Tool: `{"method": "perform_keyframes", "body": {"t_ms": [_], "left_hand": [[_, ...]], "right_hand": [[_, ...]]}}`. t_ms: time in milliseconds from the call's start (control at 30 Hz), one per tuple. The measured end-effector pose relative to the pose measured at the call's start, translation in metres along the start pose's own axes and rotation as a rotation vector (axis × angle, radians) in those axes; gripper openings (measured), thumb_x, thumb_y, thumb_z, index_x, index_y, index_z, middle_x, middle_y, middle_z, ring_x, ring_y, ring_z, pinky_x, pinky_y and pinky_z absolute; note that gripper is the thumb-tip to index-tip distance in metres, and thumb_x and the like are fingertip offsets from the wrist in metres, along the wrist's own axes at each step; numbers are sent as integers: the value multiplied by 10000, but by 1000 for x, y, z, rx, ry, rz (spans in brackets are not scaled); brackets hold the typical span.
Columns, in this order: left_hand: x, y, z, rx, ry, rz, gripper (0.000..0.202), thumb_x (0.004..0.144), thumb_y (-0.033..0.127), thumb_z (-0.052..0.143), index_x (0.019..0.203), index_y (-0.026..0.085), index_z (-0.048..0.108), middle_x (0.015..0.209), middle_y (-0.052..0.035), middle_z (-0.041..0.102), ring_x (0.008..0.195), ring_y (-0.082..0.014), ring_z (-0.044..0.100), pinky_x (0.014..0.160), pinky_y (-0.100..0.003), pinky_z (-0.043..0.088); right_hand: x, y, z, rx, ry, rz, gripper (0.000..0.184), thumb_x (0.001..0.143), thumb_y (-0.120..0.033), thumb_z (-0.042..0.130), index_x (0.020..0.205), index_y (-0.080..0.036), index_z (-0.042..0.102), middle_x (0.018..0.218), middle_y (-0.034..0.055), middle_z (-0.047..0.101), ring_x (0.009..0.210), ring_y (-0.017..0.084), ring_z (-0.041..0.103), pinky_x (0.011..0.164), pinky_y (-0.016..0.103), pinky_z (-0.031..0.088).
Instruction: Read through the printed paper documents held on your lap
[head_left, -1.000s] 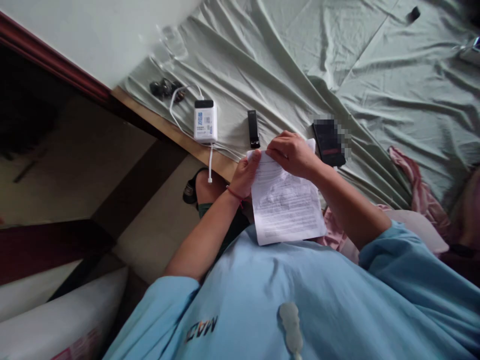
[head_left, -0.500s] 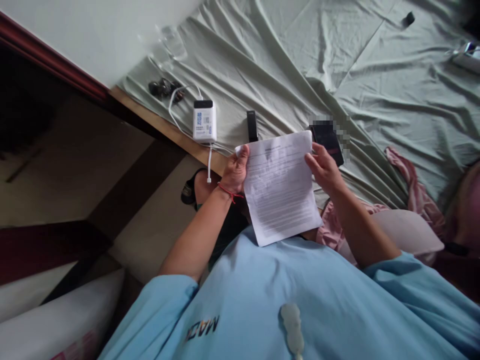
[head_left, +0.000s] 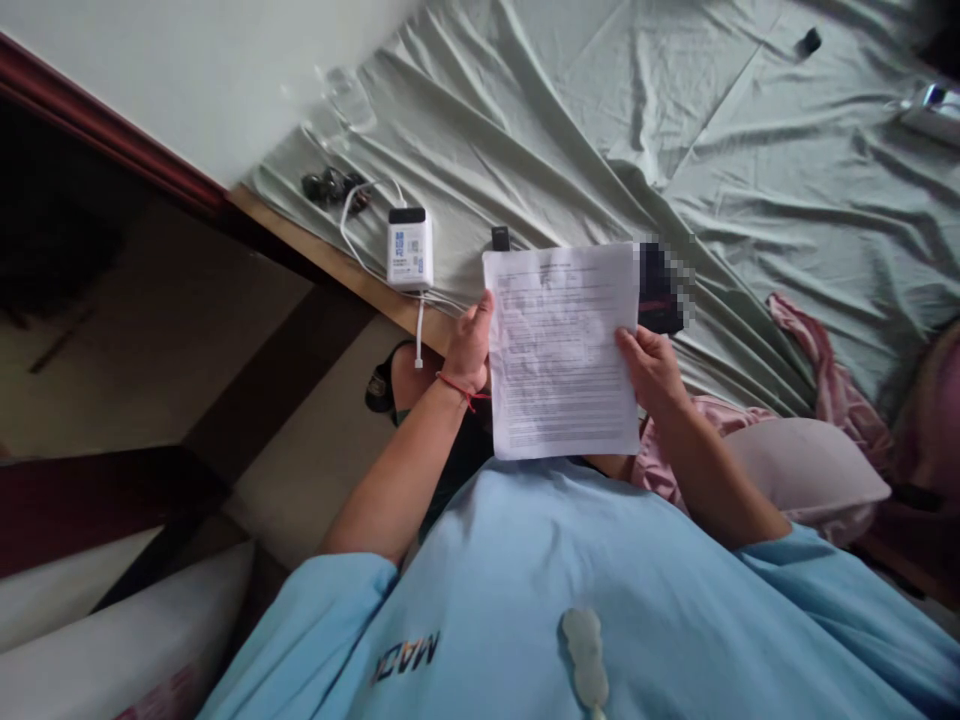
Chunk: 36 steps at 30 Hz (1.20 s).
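A printed sheet of paper (head_left: 566,350) is held flat and upright in front of me, above my lap. My left hand (head_left: 469,345), with a red thread at the wrist, grips its left edge, thumb on the front. My right hand (head_left: 651,368) grips the right edge lower down. Behind the sheet's top edge a thin black stick-shaped device (head_left: 500,238) lies on the pale green bedsheet (head_left: 600,130), mostly hidden. A dark phone (head_left: 660,290) lies just right of the paper.
A white power bank (head_left: 409,250) with a white cable lies near the wooden bed edge (head_left: 330,262), with dark earphones (head_left: 330,186) beyond it. Pink cloth (head_left: 806,345) and a pillow (head_left: 802,470) lie at my right. The floor drops away on the left.
The paper's folded top was opened out flat. My right hand moved from the top edge down to the right edge, and the sheet rose, now hiding most of the black device.
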<state>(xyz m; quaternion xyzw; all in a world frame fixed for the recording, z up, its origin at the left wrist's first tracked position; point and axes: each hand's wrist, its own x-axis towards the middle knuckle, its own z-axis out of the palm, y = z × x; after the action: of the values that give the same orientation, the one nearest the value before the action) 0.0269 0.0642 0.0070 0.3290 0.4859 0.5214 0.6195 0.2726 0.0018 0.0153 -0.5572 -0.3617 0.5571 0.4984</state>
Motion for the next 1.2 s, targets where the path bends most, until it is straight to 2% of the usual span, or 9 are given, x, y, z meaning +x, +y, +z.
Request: {"method": "perform_keyframes", "body": {"t_ms": [67,233,367,433,533,667,833,1033,1200], "left_hand": [[-11,-4,-1,42,-37,4,495,822,660,726,859,168,684,790,-65,682,916,-237,692,773,-328,553],[-31,-20,-8,104,83,-13,523,830,674,700,827,153,663,788,-60,690,845,-207,686,759,-311,532],[-38,-26,-16,145,68,-79,578,761,717,727,805,146,647,724,-48,672,746,-198,658,665,-298,482],[-40,-27,-18,180,70,-110,584,733,719,743,769,148,628,668,-32,639,687,-185,625,625,-290,442],[-42,-27,-18,181,70,-148,539,752,677,744,750,156,605,656,-20,621,681,-180,610,643,-291,433],[-41,-25,-14,197,77,-115,389,837,529,711,766,169,581,713,-9,626,717,-164,593,693,-278,446],[-35,-20,-8,208,122,-35,174,925,320,624,841,179,568,774,12,616,767,-135,572,753,-240,448],[-30,-25,-7,291,129,26,216,987,365,577,894,174,611,868,-24,635,885,-158,589,871,-254,442],[-27,-28,-9,360,138,11,277,957,346,611,745,172,573,725,0,565,750,-148,528,746,-240,422]], "right_hand": [[-1,-3,2,46,15,3,414,720,-601,805,827,-213,706,692,3,673,581,133,561,560,254,474],[-6,0,6,51,32,142,414,670,-577,820,785,-207,674,656,6,666,541,132,561,516,250,467],[-11,5,5,51,27,281,396,636,-538,822,778,-202,667,649,14,682,524,152,589,500,264,478],[-14,7,4,50,20,308,388,624,-523,822,776,-201,668,640,17,684,521,164,601,499,273,487],[-16,8,2,35,24,324,374,620,-517,810,757,-205,654,615,12,669,513,166,595,496,277,482],[-14,8,0,4,13,295,377,640,-535,787,757,-208,639,608,-2,650,500,152,565,494,272,463],[-11,9,-4,-25,-76,190,396,705,-573,760,821,-206,668,656,-7,658,536,137,565,527,256,463],[-12,11,-5,-14,-102,156,446,720,-619,766,876,-208,689,694,-2,675,564,133,572,536,244,460],[-12,11,-3,-37,-34,165,477,702,-663,758,803,-213,636,647,-15,624,534,123,528,503,240,421]]}}
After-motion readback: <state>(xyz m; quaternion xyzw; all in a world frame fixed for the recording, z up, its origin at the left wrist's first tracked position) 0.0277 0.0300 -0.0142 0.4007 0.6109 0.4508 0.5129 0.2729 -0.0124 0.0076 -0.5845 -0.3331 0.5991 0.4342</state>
